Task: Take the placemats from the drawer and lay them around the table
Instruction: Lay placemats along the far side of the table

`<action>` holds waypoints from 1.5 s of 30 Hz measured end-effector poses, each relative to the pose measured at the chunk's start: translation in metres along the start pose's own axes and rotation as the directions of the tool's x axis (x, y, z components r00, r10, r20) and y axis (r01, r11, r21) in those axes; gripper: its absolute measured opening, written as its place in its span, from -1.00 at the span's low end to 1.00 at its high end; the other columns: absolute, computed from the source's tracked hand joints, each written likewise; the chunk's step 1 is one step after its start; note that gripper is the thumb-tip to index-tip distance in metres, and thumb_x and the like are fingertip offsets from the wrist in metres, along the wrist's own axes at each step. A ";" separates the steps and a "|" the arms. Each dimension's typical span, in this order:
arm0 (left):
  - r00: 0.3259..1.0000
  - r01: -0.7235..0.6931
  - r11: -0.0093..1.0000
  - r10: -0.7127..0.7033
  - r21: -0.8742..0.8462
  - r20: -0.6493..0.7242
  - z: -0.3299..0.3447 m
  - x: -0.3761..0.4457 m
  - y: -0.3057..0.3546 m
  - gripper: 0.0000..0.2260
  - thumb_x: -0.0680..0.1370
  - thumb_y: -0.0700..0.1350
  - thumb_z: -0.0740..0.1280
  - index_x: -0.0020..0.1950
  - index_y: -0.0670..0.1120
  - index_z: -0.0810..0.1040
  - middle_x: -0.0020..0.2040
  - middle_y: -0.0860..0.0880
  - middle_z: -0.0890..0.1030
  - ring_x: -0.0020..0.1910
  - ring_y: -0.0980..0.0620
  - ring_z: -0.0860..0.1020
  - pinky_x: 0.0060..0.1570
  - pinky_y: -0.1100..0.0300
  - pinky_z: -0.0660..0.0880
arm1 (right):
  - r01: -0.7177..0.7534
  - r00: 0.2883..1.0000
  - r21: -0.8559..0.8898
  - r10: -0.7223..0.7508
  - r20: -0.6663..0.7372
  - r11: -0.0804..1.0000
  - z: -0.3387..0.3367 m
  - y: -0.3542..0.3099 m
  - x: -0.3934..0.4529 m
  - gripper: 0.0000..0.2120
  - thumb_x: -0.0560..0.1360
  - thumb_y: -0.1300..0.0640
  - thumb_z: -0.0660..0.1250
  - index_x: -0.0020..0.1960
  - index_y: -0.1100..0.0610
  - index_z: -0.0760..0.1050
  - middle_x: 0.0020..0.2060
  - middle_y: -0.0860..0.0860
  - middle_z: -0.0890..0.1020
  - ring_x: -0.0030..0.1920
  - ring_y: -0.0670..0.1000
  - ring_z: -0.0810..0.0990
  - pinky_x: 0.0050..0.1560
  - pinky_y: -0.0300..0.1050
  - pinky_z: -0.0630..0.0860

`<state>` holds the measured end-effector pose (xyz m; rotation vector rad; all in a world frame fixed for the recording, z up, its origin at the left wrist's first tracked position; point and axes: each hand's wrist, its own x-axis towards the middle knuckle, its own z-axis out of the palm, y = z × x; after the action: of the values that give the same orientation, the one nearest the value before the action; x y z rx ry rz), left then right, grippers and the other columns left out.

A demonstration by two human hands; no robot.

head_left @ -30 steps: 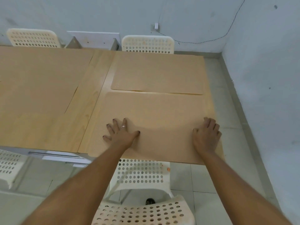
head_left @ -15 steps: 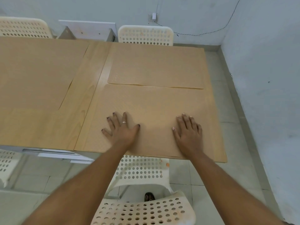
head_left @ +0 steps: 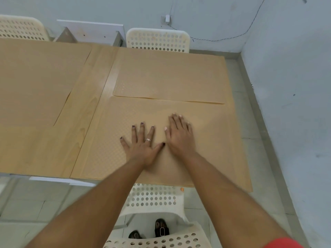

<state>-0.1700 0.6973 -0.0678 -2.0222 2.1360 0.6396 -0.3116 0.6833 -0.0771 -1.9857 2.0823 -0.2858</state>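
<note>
**Two flat hands on a thin placemat: handling properties and grasp sites**

Two hands lie palm-down, fingers straight and slightly spread, holding nothing. The left hand (head_left: 141,142) and the right hand (head_left: 180,134) sit side by side, the left thumb tip touching or nearly touching the heel of the right. Both press on the near placemat (head_left: 215,149), which spreads out from beneath the palms in every direction.

Beyond the fingertips lies the far placemat (head_left: 170,76); its near edge overlaps or abuts the pressed mat and lifts slightly at one point. Well to the left of the left hand, past a bare strip of worktop (head_left: 89,104), lie further mats (head_left: 35,83).

Judged from its flat lie, fine embossed texture and slight edge curl, the mat is probably light, thin and flexible: it should bend if lifted by one corner and may slide on the smooth worktop under sideways pressure. The edge nearest the wrists appears to overhang the worktop rim above the perforated chair (head_left: 154,196), offering a pinch site; otherwise opposite edges, one per hand, seem the surest hold. Fragility appears low, though creasing is possible.
</note>
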 end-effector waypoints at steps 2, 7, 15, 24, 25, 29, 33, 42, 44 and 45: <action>1.000 0.003 1.000 -0.003 -0.012 0.000 -0.002 0.001 0.001 -0.36 0.51 0.39 -0.08 0.53 0.24 -0.21 0.55 0.10 -0.33 0.52 -0.01 -0.37 0.41 -0.31 -0.29 | -0.036 0.999 -0.046 0.037 0.012 0.998 -0.005 0.025 0.013 -0.44 0.60 -0.12 -0.01 0.54 0.07 0.05 0.55 -0.01 0.09 0.55 0.01 0.01 0.50 0.06 -0.05; 0.999 0.006 0.999 -0.004 -0.038 0.047 -0.008 0.006 0.004 -0.35 0.52 0.38 -0.04 0.53 0.24 -0.19 0.55 0.10 -0.33 0.51 0.00 -0.39 0.40 -0.30 -0.31 | -0.199 0.979 -0.097 0.203 0.033 0.975 -0.027 0.087 0.028 -0.36 0.58 -0.22 -0.10 0.56 0.06 -0.11 0.56 -0.05 -0.06 0.55 -0.02 -0.12 0.52 0.04 -0.15; 0.997 -0.001 1.000 0.003 -0.024 0.073 -0.009 0.008 0.008 -0.34 0.52 0.38 -0.05 0.53 0.22 -0.23 0.54 0.09 -0.37 0.50 -0.01 -0.41 0.40 -0.32 -0.31 | -0.389 0.920 0.011 0.390 -0.036 0.921 -0.037 0.087 0.023 -0.41 0.63 -0.07 -0.06 0.54 0.22 -0.04 0.55 0.10 0.03 0.55 0.07 -0.06 0.51 0.06 -0.15; 0.990 -0.015 0.996 0.002 -0.091 -0.138 -0.022 0.015 -0.005 -0.51 0.60 0.15 0.04 0.52 0.11 0.11 0.57 0.07 0.04 0.55 0.01 -0.05 0.43 -0.16 -0.02 | -0.073 0.996 0.010 0.073 -0.052 0.997 0.008 -0.003 0.012 -0.44 0.61 -0.07 0.01 0.54 0.12 0.06 0.55 0.01 0.10 0.55 -0.01 -0.01 0.51 0.00 -0.11; 0.986 -0.020 0.995 0.002 -0.101 -0.169 -0.028 0.024 -0.011 -0.51 0.61 0.12 0.05 0.53 0.07 0.11 0.57 0.06 0.07 0.55 0.02 -0.03 0.43 -0.12 -0.01 | -0.075 0.996 0.001 0.075 -0.051 0.997 0.009 -0.001 0.012 -0.44 0.61 -0.08 0.00 0.54 0.11 0.04 0.55 0.00 0.08 0.55 -0.02 -0.02 0.51 -0.01 -0.12; 0.997 0.011 0.995 -0.019 -0.104 -0.078 -0.045 0.066 -0.033 -0.42 0.62 0.15 0.00 0.58 0.01 -0.10 0.59 0.07 -0.17 0.56 -0.01 -0.23 0.49 -0.11 -0.21 | -0.083 0.995 -0.051 0.080 -0.061 0.995 0.010 -0.001 0.011 -0.43 0.60 -0.10 -0.03 0.55 0.09 -0.01 0.56 -0.03 0.03 0.55 -0.04 -0.07 0.50 -0.03 -0.12; 0.992 0.055 0.994 -0.065 -0.095 -0.106 -0.048 0.082 -0.056 -0.40 0.61 0.20 -0.06 0.57 0.02 -0.20 0.57 0.04 -0.27 0.55 0.01 -0.28 0.50 -0.05 -0.27 | -0.093 0.994 -0.058 0.090 -0.058 0.994 0.011 -0.001 0.012 -0.43 0.61 -0.10 -0.03 0.55 0.09 -0.01 0.56 -0.03 0.04 0.55 -0.03 -0.06 0.50 -0.04 -0.11; 0.970 0.164 0.981 -0.179 -0.103 -0.163 -0.033 0.046 -0.079 -0.34 0.60 0.23 -0.09 0.56 -0.09 -0.22 0.58 -0.05 -0.24 0.55 -0.01 -0.27 0.51 -0.01 -0.25 | -0.098 0.994 -0.068 0.095 -0.055 0.993 0.010 -0.002 0.011 -0.44 0.61 -0.08 -0.01 0.55 0.10 0.02 0.55 -0.03 0.05 0.55 -0.03 -0.04 0.51 -0.03 -0.10; 0.972 0.157 0.982 -0.173 -0.108 -0.157 -0.034 0.046 -0.079 -0.33 0.60 0.24 -0.09 0.56 -0.09 -0.22 0.58 -0.05 -0.24 0.55 -0.01 -0.28 0.51 -0.02 -0.26 | -0.101 0.994 -0.071 0.097 -0.056 0.992 0.010 -0.003 0.011 -0.44 0.61 -0.08 -0.01 0.55 0.10 0.02 0.55 -0.02 0.06 0.55 -0.02 -0.03 0.51 -0.02 -0.10; 0.974 0.153 0.982 -0.170 -0.112 -0.152 -0.035 0.046 -0.079 -0.33 0.60 0.24 -0.08 0.56 -0.09 -0.22 0.58 -0.05 -0.25 0.55 -0.01 -0.28 0.51 -0.02 -0.26 | -0.104 0.994 -0.070 0.100 -0.052 0.992 0.009 -0.004 0.011 -0.44 0.61 -0.08 -0.01 0.55 0.10 0.01 0.55 -0.02 0.06 0.55 -0.02 -0.03 0.51 -0.02 -0.10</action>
<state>-0.0907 0.6403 -0.0706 -2.3472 2.0298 0.5879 -0.3055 0.6721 -0.0849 -1.9225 2.2464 -0.2449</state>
